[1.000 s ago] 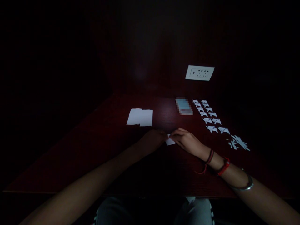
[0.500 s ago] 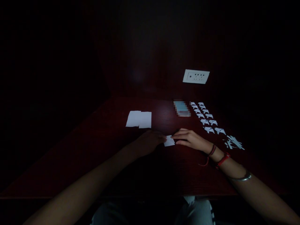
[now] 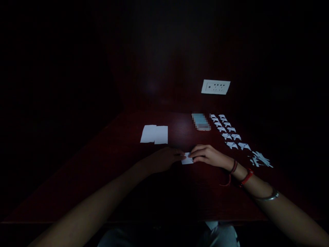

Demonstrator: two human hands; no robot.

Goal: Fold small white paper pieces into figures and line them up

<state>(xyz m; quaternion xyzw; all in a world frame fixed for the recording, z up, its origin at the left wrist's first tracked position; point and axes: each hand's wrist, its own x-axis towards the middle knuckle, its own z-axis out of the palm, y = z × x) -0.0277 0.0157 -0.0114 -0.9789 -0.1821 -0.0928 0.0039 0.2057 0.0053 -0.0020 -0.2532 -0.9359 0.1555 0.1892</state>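
Observation:
A small square of folded white paper (image 3: pixel 186 161) lies on the dark red table between my hands. My left hand (image 3: pixel 167 158) grips its left edge, thumb and fingertips closed on it; that hand is in shadow. From the other side, my right hand (image 3: pixel 209 155) pinches the upper right edge of the paper with its thumb and fingers. Two flat white paper sheets (image 3: pixel 161 134) lie side by side, slightly overlapping, beyond my left hand. Several folded white paper pieces (image 3: pixel 231 145) stand in two rows to the right of my right hand.
A pile of thin white paper strips (image 3: pixel 261 159) lies nearest me at the right. A phone (image 3: pixel 201 121), blurred out, rests at the back of the table (image 3: pixel 102 151). On the wall behind is a white power socket (image 3: pixel 216 87). The surroundings are very dark.
My right hand has closed in on the folded paper, its thumb and fingers now over the right edge. The whole view has shifted slightly, with everything a little lower.

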